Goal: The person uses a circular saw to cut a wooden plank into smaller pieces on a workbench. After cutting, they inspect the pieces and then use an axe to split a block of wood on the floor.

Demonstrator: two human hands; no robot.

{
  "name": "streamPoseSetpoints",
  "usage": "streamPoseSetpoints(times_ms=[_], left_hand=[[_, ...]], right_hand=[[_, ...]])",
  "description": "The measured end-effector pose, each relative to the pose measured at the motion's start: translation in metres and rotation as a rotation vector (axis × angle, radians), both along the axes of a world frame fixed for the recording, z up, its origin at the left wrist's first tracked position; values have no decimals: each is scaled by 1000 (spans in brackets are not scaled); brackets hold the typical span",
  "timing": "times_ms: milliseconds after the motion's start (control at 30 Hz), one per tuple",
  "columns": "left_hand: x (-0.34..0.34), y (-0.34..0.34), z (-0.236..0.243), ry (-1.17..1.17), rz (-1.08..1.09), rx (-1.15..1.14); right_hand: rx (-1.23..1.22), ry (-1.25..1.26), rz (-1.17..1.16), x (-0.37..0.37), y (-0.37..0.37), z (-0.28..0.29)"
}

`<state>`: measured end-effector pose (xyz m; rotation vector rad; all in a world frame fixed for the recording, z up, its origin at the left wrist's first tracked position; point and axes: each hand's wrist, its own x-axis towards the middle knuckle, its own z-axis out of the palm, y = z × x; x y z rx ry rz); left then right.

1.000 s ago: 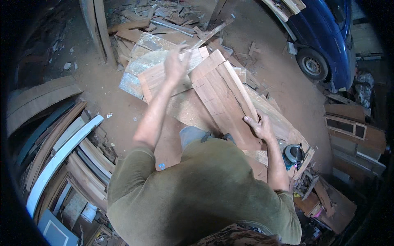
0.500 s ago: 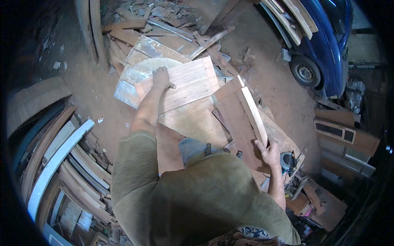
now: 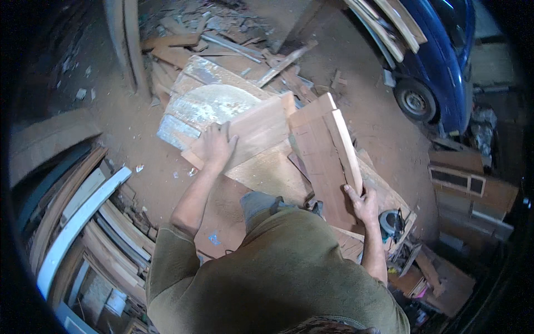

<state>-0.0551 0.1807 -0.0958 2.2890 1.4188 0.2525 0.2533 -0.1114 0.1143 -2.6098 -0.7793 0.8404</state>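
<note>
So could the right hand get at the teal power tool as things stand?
Probably yes: the teal power tool sits just right of the right hand, with nothing visible between, though that hand would first need to release the wooden panel.

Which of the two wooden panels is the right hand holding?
The panel on the right, gripped by its thick pale edge; the left hand touches the other panel.

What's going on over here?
Someone in an olive shirt is handling two wooden panels. The left hand is on one panel, and the right hand grips the long edge of the other panel. What looks like a power saw sits by the right forearm. Scrap wood lies beyond the panels, near a blue car.
</note>
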Motion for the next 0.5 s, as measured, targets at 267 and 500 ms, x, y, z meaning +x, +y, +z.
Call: streamPoseSetpoints(times_ms=[267,500], left_hand=[[12,71,-102,171,-55,-141],[49,92,-126,38,-115,-327]], right_hand=[[-24,-93,-182,-3,-41,26],[173,-305,-219,11,-148,16]])
